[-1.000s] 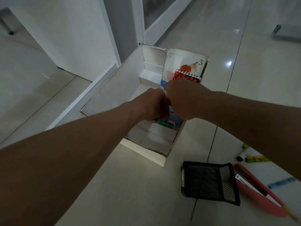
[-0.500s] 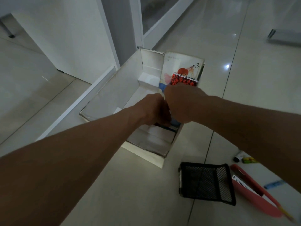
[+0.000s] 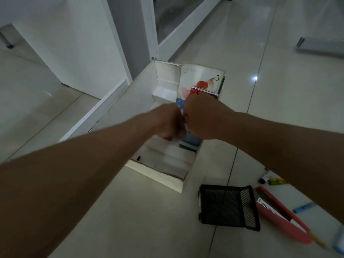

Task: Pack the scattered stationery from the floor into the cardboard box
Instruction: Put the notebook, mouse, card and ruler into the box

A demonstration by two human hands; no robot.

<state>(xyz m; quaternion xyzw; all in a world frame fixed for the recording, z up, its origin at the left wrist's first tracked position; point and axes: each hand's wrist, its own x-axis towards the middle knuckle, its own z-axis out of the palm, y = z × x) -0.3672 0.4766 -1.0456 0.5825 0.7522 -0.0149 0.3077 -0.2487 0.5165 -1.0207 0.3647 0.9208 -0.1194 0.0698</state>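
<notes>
A white cardboard box (image 3: 154, 175) lies open on the tiled floor. A large picture book marked "3" (image 3: 201, 75) stands upright against its right wall, with a red spiral notebook (image 3: 202, 91) in front of it. My right hand (image 3: 201, 118) is closed around the notebook's lower part. My left hand (image 3: 165, 123) is curled into a fist right beside it, knuckles touching, over the middle of the box. What its fingers hold is hidden. A green item (image 3: 188, 147) lies in the box below the hands.
On the floor to the right lie a black mesh holder (image 3: 229, 207), a pink pencil case (image 3: 279, 220), a white tube (image 3: 265, 177), a green marker (image 3: 277, 181) and a blue strip (image 3: 303, 207). A white door frame (image 3: 119, 53) stands behind the box.
Both hands stay pressed together over the box. My view has dropped slightly toward the floor; nothing has visibly been let go or picked up.
</notes>
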